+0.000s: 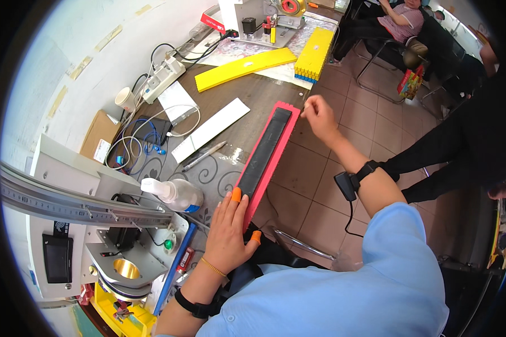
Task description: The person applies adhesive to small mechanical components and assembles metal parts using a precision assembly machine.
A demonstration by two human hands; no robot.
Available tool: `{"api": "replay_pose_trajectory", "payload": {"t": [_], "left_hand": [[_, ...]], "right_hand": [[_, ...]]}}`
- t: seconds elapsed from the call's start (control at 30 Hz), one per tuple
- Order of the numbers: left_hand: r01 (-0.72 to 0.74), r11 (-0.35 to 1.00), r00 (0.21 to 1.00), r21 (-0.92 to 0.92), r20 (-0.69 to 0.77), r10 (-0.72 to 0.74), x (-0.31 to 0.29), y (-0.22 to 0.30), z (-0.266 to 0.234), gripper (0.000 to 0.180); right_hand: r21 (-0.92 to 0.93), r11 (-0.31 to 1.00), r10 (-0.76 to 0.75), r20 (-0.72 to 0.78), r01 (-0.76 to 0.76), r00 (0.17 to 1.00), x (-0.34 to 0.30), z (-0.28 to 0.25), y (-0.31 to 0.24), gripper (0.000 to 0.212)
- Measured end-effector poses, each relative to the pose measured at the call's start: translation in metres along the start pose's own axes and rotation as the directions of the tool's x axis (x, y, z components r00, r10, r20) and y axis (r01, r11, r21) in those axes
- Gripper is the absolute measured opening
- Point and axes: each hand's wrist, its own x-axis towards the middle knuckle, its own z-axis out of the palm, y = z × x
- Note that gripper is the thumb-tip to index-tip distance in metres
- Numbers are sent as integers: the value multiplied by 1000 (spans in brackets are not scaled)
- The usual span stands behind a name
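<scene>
- Red plastic forms the long tray [252,185], which lies slanted on the table's front edge, running from about 7 o'clock near the person up to 1 o'clock; a black strip [267,151] fills its channel.
- At the tray's near end, the left hand [227,227] lies flat against the lower left side, fingers stretched out and together, with orange caps on a fingertip and the thumb; it presses rather than grips.
- At the tray's far end, toward 1 o'clock, the right hand [319,117] hovers just beside the upper corner, fingers pinched together; what sits between them is too small to tell.
- A black wrist strap with a small black box and cable [347,185] sits on the right forearm.
- Left of the tray, at 9 o'clock, lie a pen [203,156] and a white flat strip [209,130] on the dark table [253,92].
- A clear spray bottle [174,192] lies on its side at 8 o'clock from the tray, near the left hand.
- Farther out at 11 o'clock rest a long yellow bar [244,68] and a yellow block [315,53], well apart from the tray.
- A paper cup [125,99] and a white power strip [163,76] stand at 10 o'clock among tangled cables.
- A grey machine with a metal rail [67,199] fills the 8 o'clock corner.
- A seated person [402,19] is at 1 o'clock, across the tiled floor [371,112].
</scene>
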Motion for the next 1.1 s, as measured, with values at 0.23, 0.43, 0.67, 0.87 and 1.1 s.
{"api": "replay_pose_trajectory", "payload": {"t": [0.23,0.43,0.67,0.87,1.1], "left_hand": [[10,1000,999,-5,-49,-10,-5,-2,4,87],[12,1000,997,14,-79,-10,-10,-5,12,83],[-23,999,992,43,-123,28,-10,-10,20,80],[-83,994,960,-75,-273,60,-35,-1,1,71],[-289,873,910,-393,-396,124,-80,29,-45,57]], "right_hand": [[105,901,331,459,-420,825,6,-82,16,18],[-986,169,883,152,0,445,-84,-176,30,26],[-973,231,666,165,9,727,-122,-216,-118,23],[223,970,-224,639,102,736,-151,-202,-323,12],[898,411,-896,430,-159,114,-146,-175,-414,15]]}}
